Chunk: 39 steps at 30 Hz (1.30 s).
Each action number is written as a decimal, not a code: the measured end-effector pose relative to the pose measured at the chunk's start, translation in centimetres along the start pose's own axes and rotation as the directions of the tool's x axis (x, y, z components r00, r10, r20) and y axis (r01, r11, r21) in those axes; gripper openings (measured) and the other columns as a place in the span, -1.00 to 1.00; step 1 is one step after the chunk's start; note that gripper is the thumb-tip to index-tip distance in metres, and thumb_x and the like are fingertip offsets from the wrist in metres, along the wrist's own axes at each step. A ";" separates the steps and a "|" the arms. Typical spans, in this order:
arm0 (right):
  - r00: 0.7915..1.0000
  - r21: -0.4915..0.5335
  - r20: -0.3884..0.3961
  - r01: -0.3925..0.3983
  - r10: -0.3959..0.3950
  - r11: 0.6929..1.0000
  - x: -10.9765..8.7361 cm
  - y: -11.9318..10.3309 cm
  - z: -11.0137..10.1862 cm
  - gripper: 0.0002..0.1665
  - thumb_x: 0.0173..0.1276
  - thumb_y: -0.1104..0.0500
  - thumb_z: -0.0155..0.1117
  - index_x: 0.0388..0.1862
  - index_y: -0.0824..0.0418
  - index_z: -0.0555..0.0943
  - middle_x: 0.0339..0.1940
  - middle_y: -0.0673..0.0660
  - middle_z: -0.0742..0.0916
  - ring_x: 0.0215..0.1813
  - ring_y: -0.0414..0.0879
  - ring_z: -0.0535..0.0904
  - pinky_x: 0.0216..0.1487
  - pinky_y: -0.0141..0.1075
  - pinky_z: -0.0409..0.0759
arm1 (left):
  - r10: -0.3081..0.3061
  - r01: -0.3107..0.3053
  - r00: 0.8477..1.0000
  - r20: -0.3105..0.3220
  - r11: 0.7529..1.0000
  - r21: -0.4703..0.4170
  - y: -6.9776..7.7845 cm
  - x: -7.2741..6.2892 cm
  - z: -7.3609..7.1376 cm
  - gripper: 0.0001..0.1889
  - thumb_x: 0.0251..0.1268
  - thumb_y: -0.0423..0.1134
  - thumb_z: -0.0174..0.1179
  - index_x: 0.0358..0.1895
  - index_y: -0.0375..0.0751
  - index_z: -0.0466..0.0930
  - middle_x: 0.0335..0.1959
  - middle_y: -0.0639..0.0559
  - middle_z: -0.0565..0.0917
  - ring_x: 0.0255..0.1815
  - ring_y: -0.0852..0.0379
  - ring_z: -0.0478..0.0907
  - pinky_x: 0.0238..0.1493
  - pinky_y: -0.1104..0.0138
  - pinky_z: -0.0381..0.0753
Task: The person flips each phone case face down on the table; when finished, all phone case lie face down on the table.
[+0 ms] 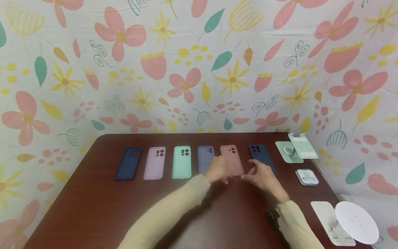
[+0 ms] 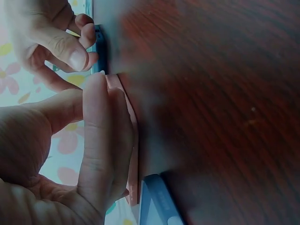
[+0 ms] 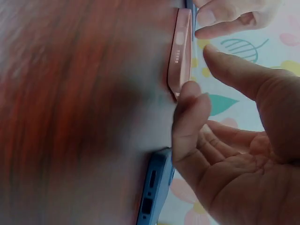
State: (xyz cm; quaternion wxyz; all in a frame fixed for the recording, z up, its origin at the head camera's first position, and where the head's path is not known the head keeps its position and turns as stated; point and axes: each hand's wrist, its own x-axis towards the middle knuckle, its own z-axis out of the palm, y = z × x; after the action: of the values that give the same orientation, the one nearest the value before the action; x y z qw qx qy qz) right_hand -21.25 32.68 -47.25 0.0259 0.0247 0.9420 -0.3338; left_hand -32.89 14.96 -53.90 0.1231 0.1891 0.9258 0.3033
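A pink phone case (image 1: 233, 159) lies flat on the table, camera holes toward the wall. My left hand (image 1: 217, 169) is over its near left part, fingers bent; the head view hides their tips. At the case's near right corner is my right hand (image 1: 262, 176), thumb and fingers curved and apart. In the right wrist view, a fingertip of the right hand (image 3: 211, 126) meets the corner of the pink case (image 3: 180, 56). A blue-violet phone case (image 1: 205, 159) lies left of the pink one, partly behind my left hand. A dark blue phone case (image 1: 261, 155) is beyond my right hand.
Further left in the row lie mint (image 1: 182, 162), lilac (image 1: 154, 163) and navy (image 1: 128, 163) phone cases. Along the right edge are a green folding stand (image 1: 303, 147), boxed earphones (image 1: 307, 177) and a white stand with a round plate (image 1: 357, 221). A flowered cloth (image 1: 186, 69) hangs behind.
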 end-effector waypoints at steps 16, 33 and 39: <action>0.996 -0.029 0.079 -0.049 0.051 0.998 1.7 -1.3 1.3 0.03 0.31 0.14 0.64 0.57 0.54 0.33 -0.39 0.17 0.75 -0.40 -0.09 0.65 -0.35 -0.28 0.60 | -0.115 0.118 0.991 0.063 0.992 -0.049 1.0 -1.0 -0.3 -0.73 0.05 -0.29 0.64 -0.27 -0.22 0.71 -0.29 -0.14 0.83 -0.75 0.16 0.71 -0.61 0.37 0.72; 0.995 -0.087 0.092 -0.039 0.047 0.995 2.4 -1.3 1.5 0.01 0.29 0.09 0.66 0.55 0.49 0.38 -0.34 0.16 0.69 -0.33 -0.06 0.58 -0.28 -0.24 0.56 | -0.156 0.161 0.987 0.047 0.979 -0.122 2.0 -1.4 -0.7 -0.06 -0.02 -0.46 0.64 0.49 -0.52 0.35 0.20 -0.48 0.69 -0.81 0.13 0.67 -0.67 0.34 0.70; 0.992 -0.045 0.122 -0.013 0.018 0.999 2.3 -1.3 1.1 -0.11 0.44 0.17 0.51 0.59 0.46 0.33 -0.38 0.18 0.71 -0.41 -0.07 0.65 -0.35 -0.25 0.61 | -0.121 0.123 0.992 0.039 0.991 -0.048 1.5 -0.6 -0.2 -0.11 0.04 -0.29 0.68 0.45 -0.45 0.42 0.29 -0.34 0.67 -0.68 0.17 0.67 -0.65 0.40 0.67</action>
State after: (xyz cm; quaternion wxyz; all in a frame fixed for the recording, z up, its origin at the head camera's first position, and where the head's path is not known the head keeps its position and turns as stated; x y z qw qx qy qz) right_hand -23.57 31.09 -47.44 0.0866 0.0109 0.9455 -0.3137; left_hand -32.03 15.78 -52.74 0.1628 0.1345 0.9254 0.3148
